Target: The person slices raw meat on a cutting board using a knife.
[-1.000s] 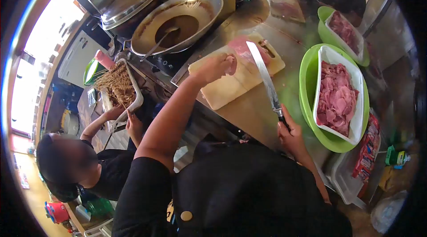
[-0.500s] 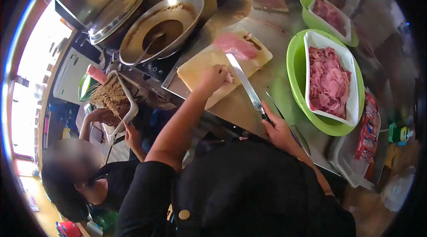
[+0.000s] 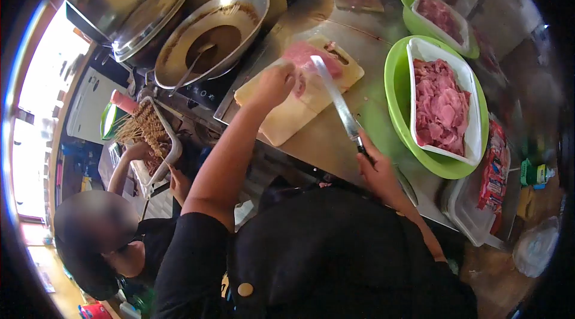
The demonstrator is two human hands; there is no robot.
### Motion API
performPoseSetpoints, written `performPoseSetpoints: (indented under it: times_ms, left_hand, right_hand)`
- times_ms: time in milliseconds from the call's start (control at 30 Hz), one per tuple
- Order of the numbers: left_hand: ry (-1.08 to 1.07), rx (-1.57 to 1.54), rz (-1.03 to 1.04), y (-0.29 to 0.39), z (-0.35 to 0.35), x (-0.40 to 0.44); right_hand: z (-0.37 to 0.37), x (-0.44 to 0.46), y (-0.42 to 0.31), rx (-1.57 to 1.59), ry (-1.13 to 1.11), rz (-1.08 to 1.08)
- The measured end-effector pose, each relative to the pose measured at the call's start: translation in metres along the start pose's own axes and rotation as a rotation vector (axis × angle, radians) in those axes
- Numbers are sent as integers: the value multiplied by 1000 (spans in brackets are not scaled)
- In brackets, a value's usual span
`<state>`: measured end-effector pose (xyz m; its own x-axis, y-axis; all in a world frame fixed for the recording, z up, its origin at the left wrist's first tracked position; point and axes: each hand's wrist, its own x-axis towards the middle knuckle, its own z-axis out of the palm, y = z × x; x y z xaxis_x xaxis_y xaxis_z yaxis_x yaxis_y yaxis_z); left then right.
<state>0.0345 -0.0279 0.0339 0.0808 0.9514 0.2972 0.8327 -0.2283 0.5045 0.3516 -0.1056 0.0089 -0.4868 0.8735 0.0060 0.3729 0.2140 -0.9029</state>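
My left hand [image 3: 277, 83] is closed over the cutting board [image 3: 287, 120], with a small piece of pink meat [image 3: 299, 85] at its fingertips. In my right hand [image 3: 376, 169] is the black handle of a long knife [image 3: 336, 98], its blade slanting up and left over the board. The blade's tip overlaps a larger slab of raw meat [image 3: 311, 58] near the board's far edge. To the right, sliced meat [image 3: 442, 106] fills a white tray [image 3: 476, 121] set in a green basin [image 3: 395, 88].
A second knife [image 3: 406, 185] lies beside my right forearm. A large wok [image 3: 254, 31] with brown sauce and a ladle stands at the back left. At left, a co-worker's hands are at a tray [image 3: 175, 139] of skewers. A red packet [image 3: 495, 166] lies at right.
My left hand has lifted slightly and shifted left on the board with the small meat piece. The knife has swung up so its tip reaches over the slab. The whole view has shifted.
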Motion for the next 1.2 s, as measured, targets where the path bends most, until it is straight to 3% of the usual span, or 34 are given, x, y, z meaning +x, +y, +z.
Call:
performPoseSetpoints:
  times_ms: [67,100,200,300,367,567,667,767,867,1067,1200]
  left_hand:
    - [21,79,118,13,-14,13]
    - [-139,276,161,-4,-1,22]
    - [-185,385,314,-6,26,-16]
    - [-81,227,157,9,31,-51]
    - [15,85,122,-3,39,-65]
    - [185,106,-120,25,35,-64]
    - [191,166,-8,51,43,-48]
    - [131,239,-47,41,61,-38]
    - [18,77,-87,38,57,-41]
    - [94,158,-41,22,62,-42]
    - [86,34,-176,22,61,-35]
  right_hand:
    - [-6,1,-17,154,-38,127]
    - [-8,2,-23,229,-54,193]
    - [-4,3,-20,117,-63,149]
    - [1,2,-21,241,-156,310]
    - [5,2,-18,278,-206,316]
    - [14,4,-15,318,-173,294]
    - [14,6,-12,319,-132,277]
    - [11,7,-18,286,-142,277]
    - [13,10,-15,176,-162,181]
    - [33,19,7,190,-122,86]
    - [33,17,13,127,-121,27]
